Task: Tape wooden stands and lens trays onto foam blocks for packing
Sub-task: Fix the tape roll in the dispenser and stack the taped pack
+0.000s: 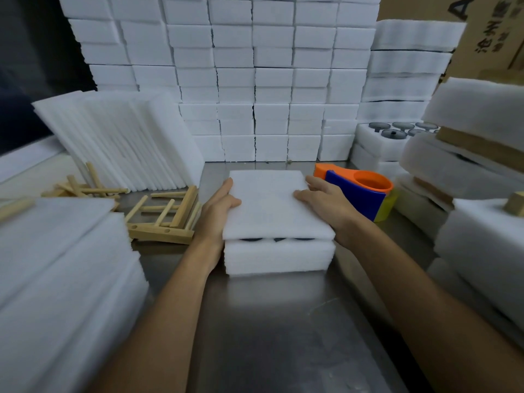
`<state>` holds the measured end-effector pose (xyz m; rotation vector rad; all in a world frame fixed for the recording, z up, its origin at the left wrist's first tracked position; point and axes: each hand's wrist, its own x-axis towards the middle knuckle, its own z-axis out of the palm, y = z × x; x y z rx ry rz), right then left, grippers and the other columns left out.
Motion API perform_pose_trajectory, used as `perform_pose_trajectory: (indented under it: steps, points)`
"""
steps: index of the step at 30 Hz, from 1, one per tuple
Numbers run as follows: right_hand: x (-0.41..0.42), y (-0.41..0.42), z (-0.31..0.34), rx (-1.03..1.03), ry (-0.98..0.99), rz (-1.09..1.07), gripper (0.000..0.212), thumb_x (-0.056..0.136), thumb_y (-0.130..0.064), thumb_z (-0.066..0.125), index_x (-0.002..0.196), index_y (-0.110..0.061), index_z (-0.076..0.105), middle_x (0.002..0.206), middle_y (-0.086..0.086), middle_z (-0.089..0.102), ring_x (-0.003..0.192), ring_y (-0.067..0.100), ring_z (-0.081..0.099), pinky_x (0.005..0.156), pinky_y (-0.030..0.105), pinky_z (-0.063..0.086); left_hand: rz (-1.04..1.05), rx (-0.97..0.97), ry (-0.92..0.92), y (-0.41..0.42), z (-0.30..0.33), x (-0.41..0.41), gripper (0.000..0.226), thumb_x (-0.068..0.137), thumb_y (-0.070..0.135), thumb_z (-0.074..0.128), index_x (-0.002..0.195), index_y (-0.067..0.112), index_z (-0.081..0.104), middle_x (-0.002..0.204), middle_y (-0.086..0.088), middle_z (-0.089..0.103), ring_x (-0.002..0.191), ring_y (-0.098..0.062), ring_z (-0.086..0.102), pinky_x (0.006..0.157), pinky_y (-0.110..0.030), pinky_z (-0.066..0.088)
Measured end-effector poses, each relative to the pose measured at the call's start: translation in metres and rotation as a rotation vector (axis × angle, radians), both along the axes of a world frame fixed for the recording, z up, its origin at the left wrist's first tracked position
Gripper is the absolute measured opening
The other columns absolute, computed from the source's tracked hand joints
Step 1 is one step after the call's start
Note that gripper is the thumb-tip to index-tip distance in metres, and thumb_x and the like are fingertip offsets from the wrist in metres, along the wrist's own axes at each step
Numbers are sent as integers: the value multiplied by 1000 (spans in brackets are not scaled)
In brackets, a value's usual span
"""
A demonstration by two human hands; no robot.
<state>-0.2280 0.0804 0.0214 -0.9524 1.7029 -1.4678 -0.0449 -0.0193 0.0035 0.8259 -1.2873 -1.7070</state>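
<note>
A thin white foam sheet (272,205) lies on a thicker foam lens tray (279,258) in the middle of the steel table (278,330). Dark lenses show in the gap between the two at the front edge. My left hand (218,211) grips the sheet's left edge, thumb on top. My right hand (323,202) holds the sheet's right edge, with the thumb on top and the fingers along the side. A wooden stand (167,217) lies flat on the table to the left of my left hand. An orange, blue and yellow tape dispenser (360,191) sits just behind my right hand.
Foam blocks (255,80) are stacked into a wall at the back. Leaning foam sheets (122,143) and loose wooden pieces (85,188) lie at back left. A foam stack (56,279) fills the near left. Packed blocks (467,171) and an open lens tray (391,134) stand at right.
</note>
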Motion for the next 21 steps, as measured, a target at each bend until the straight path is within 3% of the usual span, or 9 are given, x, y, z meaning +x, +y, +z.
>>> perform_pose_trajectory:
  steps: [4,6,10,13,16,21]
  points:
    - [-2,-1,-1,23,52,7,24,99,-14,58,88,-35,55,62,-32,65,63,-13,65,49,8,48,6,-20,-29,2,2,3,57,91,4,49,146,18,47,145,0,52,127,-21,54,111,-40,41]
    - [-3,0,1,31,85,-3,20,98,-15,60,105,-33,55,73,-24,65,61,-15,63,48,7,46,-8,-36,-40,3,2,5,59,91,3,47,147,19,45,144,1,52,125,-21,55,110,-40,42]
    - [0,4,8,61,111,8,46,96,-16,63,140,-14,50,93,-20,56,66,-7,66,50,6,46,-32,-44,-18,7,2,6,61,91,-1,42,148,18,42,142,1,52,124,-20,55,103,-33,46]
    - [-1,6,10,89,119,8,52,95,-16,65,144,-11,46,97,-16,55,81,3,63,49,6,46,-46,-46,-13,8,1,7,62,90,0,40,148,21,43,135,5,54,119,-16,57,93,-28,49]
    - [-2,6,10,116,99,7,50,94,-16,65,141,-13,46,97,-13,55,83,6,61,46,7,45,-60,-33,-13,9,2,7,63,89,0,40,148,24,43,130,9,56,115,-12,58,86,-26,49]
    - [0,2,11,144,110,10,52,97,-20,62,144,-18,40,103,-13,55,87,6,61,54,13,50,-45,-18,-30,8,5,7,65,85,0,43,147,23,45,136,4,56,119,-19,58,97,-32,49]
